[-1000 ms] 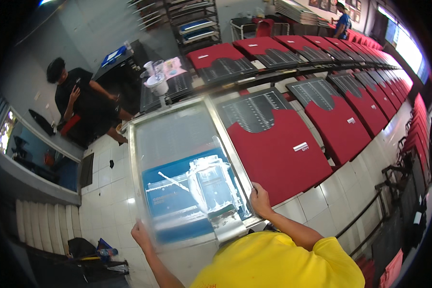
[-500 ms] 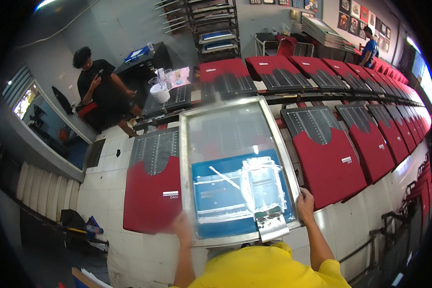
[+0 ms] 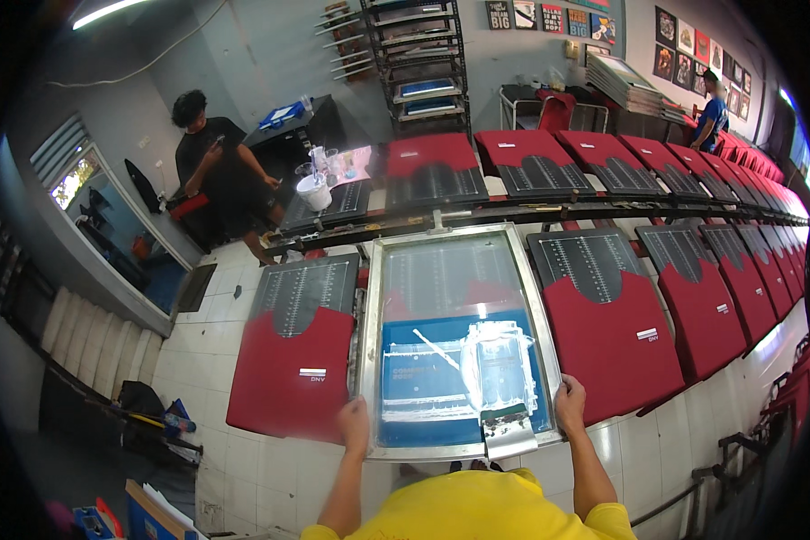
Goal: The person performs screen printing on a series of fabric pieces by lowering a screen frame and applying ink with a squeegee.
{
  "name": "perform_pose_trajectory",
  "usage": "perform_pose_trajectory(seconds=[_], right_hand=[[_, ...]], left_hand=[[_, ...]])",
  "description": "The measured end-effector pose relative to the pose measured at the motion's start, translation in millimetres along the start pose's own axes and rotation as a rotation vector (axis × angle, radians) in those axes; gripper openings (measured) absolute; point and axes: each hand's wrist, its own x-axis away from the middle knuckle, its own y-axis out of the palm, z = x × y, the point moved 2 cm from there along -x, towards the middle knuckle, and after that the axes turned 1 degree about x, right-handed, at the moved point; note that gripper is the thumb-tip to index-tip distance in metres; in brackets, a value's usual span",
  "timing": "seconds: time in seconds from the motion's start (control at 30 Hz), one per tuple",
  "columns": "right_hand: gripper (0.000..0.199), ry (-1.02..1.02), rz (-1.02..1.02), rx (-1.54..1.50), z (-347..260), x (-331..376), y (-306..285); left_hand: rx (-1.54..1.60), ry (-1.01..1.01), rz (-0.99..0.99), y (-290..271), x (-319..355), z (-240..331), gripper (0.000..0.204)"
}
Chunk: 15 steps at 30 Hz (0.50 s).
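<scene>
A metal-rimmed printing screen [image 3: 533, 315] lies between my two hands, over a board that shows through its mesh. Its near half is blue, with white ink smeared in streaks and a thick patch at the right. On the mesh near the closest edge rests a squeegee [image 3: 508, 434] with a metal-coloured face. My left hand [image 3: 355, 427] is closed round the near left of the rim. My right hand [image 3: 570, 407] grips the near right side. A red shirt on a board [image 3: 292, 378] lies left of the screen, another red shirt [image 3: 607, 351] right of it.
More boards with red shirts run in two rows to the right, along a metal rail [image 3: 477, 218]. A white ink bucket [image 3: 314, 193] and cups stand at the far left. A person in black [image 3: 214, 171] stands beyond; another in blue [image 3: 713, 121] is far right. A screen rack [image 3: 423, 67] stands behind.
The screen has swung from a slight slant to nearly straight, its far end now at the rail. My left hand came along with it; both hands kept their grip. The view has shifted slightly.
</scene>
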Motion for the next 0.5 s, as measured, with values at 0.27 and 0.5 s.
perform_pose_trajectory(seconds=[0.27,0.5], right_hand=[[0.027,0.035,-0.017,-0.01,-8.3,7.0,2.7],[0.025,0.071,-0.046,-0.038,-9.5,13.7,7.8]], left_hand=[[0.086,0.032,0.053,1.6,-12.4,-26.2,0.027],[0.067,-0.014,0.039,-7.0,-11.9,-53.0,0.023]])
